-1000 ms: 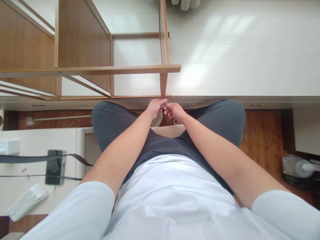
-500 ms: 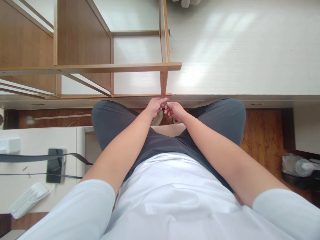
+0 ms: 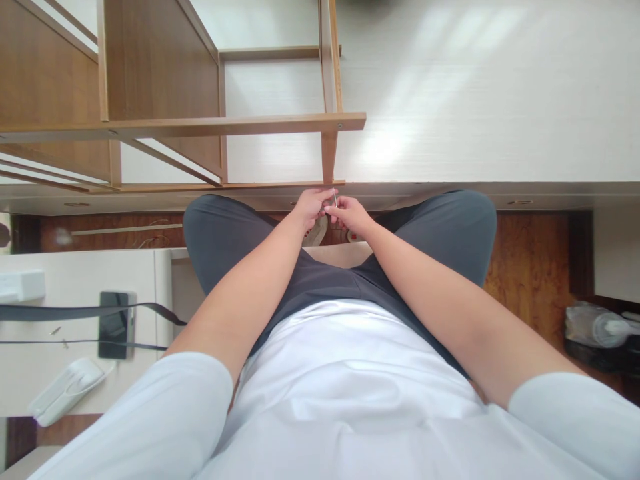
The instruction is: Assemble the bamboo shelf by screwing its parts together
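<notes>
My left hand (image 3: 311, 205) and my right hand (image 3: 351, 215) meet above my lap, just in front of the table edge. Between their fingertips stands a thin silver metal rod (image 3: 335, 199), too small to tell its exact kind. The fingers of both hands are closed in a pinch around it. Right behind the hands is the end of a brown wooden shelf frame (image 3: 295, 124), which lies on the white table (image 3: 475, 120). Neither hand touches the frame.
To the left, a light side table (image 3: 145, 273) carries a black phone (image 3: 113, 327), a white corded device (image 3: 67, 392), small metal pieces (image 3: 55, 331) and a white box (image 3: 23, 287). Dark straps (image 3: 85, 312) cross it. A clear plastic bag (image 3: 595, 327) is at the right.
My right fingers have closed in further toward the left hand, and the metal rod shows more upright between them. The whole view has shifted slightly.
</notes>
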The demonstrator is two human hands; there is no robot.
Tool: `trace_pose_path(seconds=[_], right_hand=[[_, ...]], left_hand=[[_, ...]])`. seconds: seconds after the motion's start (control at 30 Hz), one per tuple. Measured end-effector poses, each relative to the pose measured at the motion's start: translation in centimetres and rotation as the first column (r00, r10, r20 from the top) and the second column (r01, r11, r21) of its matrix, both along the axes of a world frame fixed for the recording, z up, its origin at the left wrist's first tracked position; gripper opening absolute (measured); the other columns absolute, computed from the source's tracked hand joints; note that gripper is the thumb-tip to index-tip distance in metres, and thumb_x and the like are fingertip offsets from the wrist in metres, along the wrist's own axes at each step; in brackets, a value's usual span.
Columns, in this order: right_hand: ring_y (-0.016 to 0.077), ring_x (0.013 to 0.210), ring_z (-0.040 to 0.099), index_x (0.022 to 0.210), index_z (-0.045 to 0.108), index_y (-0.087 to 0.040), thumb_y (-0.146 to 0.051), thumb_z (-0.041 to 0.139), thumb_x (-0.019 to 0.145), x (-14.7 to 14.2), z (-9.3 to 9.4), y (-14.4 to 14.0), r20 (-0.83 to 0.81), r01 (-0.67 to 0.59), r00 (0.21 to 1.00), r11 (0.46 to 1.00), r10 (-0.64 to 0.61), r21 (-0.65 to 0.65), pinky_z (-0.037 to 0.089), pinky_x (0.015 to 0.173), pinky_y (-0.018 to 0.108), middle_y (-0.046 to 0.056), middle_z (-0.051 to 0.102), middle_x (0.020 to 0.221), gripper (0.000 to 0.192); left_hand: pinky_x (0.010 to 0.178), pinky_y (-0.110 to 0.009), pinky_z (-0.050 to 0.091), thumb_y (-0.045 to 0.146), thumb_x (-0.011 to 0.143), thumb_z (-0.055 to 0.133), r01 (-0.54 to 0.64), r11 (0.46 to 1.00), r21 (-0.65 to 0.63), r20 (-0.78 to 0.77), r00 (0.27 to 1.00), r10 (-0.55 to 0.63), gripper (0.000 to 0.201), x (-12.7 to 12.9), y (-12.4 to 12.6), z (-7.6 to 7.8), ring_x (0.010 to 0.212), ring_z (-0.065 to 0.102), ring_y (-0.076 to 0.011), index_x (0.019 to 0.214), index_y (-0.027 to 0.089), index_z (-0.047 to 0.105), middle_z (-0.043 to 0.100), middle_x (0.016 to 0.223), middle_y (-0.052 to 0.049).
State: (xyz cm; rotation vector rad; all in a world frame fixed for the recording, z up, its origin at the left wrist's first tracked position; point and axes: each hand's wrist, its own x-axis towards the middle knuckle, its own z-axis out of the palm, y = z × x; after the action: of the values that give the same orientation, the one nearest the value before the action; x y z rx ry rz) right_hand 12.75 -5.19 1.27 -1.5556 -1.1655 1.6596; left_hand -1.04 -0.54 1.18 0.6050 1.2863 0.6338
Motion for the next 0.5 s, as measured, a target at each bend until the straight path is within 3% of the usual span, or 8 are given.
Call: trace_pose_path(seconds=[0.5], right_hand=[[0.0084, 0.044, 0.044, 0.067, 0.054, -0.02, -0.033, 0.067, 0.086, 0.13, -0.41, 0.1, 0.015, 0.01, 1.0, 1.0, -0.011, 0.025, 0.037, 0.042, 0.021, 0.0, 0.064, 0.06, 0.026]], left_hand=[[0.054, -0.02, 0.037, 0.023, 0.081, 0.074, 0.006, 1.0, 0.006, -0.019, 1.0, -0.006, 0.008, 0.05, -0.1, 0.72, 0.057, 0.054, -0.0077, 0.084, 0.016, 0.076, 0.066, 0.068, -0.001]])
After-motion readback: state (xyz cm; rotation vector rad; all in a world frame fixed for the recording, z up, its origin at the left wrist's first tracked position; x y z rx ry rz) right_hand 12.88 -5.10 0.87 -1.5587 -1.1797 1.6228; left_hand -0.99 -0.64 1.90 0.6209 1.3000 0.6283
